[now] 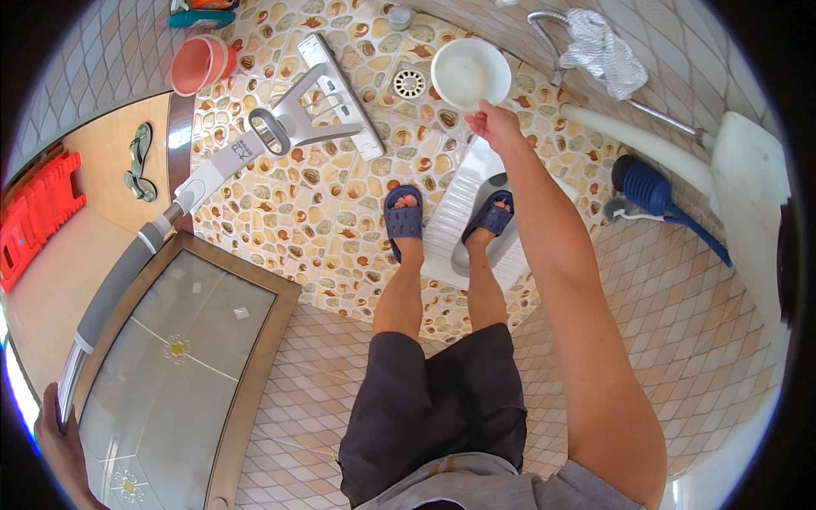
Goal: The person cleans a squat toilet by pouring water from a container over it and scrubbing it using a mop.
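My left hand [58,424], at the lower left edge of the view, is wrapped around the metal pole of a mop [121,290]. The mop has a grey grip, and its flat white head [344,95] rests on the pebble-patterned tile floor [287,217]. My right hand [494,124] reaches forward, its fingers closed at the near edge of a round white plastic bowl [470,73]. Something pale and cloudy shows at the bowl's bottom; I cannot tell whether it is liquid. Beside the bowl lies a round floor drain [408,83].
A ceramic squat toilet [449,210] lies under my right foot and arm. Blue brush-like tools [647,185] lean at the right, near a white pipe [637,140] and cistern [752,191]. Red buckets [191,67] stand far left; a glass-panelled door [191,338] stands at left.
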The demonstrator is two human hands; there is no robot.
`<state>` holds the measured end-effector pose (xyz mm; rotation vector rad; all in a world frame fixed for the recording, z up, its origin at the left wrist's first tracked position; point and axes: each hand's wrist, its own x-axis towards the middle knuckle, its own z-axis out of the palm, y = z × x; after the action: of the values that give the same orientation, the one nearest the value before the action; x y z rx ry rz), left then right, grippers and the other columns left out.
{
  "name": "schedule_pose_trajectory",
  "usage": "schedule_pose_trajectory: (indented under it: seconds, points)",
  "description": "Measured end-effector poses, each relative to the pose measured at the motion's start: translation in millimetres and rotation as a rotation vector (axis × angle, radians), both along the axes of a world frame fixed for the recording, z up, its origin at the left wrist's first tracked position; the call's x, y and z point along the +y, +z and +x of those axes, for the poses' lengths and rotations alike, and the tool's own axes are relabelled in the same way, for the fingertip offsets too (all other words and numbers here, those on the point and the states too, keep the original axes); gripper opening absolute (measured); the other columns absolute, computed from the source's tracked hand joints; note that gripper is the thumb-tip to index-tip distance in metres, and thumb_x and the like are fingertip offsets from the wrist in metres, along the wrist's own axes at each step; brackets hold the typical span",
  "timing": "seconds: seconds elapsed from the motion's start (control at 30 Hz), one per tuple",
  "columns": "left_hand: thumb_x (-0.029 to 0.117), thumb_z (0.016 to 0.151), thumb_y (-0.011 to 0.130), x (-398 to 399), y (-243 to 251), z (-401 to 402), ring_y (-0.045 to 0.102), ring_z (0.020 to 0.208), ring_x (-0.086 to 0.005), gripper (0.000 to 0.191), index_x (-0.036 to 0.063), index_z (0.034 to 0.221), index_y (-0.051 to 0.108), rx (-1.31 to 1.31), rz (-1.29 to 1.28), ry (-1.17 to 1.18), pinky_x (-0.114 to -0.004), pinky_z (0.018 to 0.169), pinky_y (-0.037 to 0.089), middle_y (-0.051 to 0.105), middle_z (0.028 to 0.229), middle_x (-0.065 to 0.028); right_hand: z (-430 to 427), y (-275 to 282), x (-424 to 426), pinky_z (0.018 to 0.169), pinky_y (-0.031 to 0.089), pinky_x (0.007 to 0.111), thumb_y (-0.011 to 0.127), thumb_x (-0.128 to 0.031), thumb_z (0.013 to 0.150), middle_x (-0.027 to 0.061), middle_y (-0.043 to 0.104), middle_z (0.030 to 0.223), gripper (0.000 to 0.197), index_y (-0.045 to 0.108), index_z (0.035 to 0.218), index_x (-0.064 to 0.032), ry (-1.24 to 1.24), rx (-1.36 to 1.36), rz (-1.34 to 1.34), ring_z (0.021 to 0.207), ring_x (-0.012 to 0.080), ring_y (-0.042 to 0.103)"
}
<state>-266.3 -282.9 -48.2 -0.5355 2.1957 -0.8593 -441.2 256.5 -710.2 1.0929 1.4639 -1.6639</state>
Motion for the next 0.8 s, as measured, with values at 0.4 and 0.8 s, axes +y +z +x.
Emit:
schedule_pose_trajectory:
  seconds: [0.4, 0.8]
  points:
    - [0.0, 0.082, 0.066, 18.3, 0.0, 3.0, 0.063, 0.087, -0.0343, 0.042, 0.0069, 0.123, 0.057, 0.029, -0.037, -0.005, -0.042, 0.078, 0.049, 0.065, 0.098, -0.0194, -42.1, 68.7, -42.9, 0.067, 0.055, 0.031, 0.054, -0.021, 0.095, 0.0116, 0.063, 0.103, 0.036, 0.05, 0.123, 0.0015, 0.34, 0.355, 0.267, 0.085, 0.0224, 0.067]
    - [0.008, 0.083, 0.069, 5.9, -5.2, -0.7, 0.063, 0.088, -0.0327, 0.038, 0.0114, 0.119, 0.059, -0.014, 0.022, -0.265, -0.041, 0.077, 0.051, 0.066, 0.094, -0.0165, -128.1, 332.0, -60.7, 0.077, 0.049, 0.051, 0.06, -0.029, 0.084, 0.0265, 0.066, 0.089, 0.034, 0.061, 0.096, 0.0033, 0.937, 0.963, 1.101, 0.086, 0.0431, 0.064]
